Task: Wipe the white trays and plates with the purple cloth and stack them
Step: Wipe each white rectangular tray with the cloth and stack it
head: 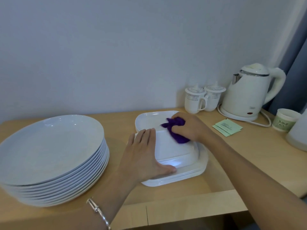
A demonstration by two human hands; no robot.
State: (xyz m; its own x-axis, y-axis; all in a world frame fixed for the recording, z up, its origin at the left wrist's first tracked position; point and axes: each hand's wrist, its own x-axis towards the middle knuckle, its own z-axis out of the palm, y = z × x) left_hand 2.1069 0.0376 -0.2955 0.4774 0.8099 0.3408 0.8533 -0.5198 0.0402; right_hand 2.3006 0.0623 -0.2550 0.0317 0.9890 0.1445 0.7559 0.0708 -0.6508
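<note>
My left hand [142, 155] lies flat on the left side of an upturned tray [172, 150] at centre frame. Its fingers are straight and together, reaching to the far edge, and the thumb is stretched along the near rim. It steadies the tray without curling round it. A bracelet [98, 211] sits on that wrist at the lower edge of the frame.

My right hand [189, 128] comes in from the lower right. Its fingers are curled tightly round the bunched cloth [176, 130], pressing it on the tray's upturned bottom near the far right corner. The tray lies tilted on the tray stack [191, 171], its near rim down.

Behind it, a back tray [149, 118] lies face up; my hands and the cloth hide its near part, so I cannot tell how many lie there. The plates [49, 146] stand piled at the left on the table [232, 155], their left edge cut off by the frame.

My right fingertips are buried in the cloth. At upper right stand two lidded cups [194, 100] and a kettle [249, 95], with green sachets [227, 127] in front of them. A pale vessel [297, 135] at the right edge is cut off and too blurred to identify.
</note>
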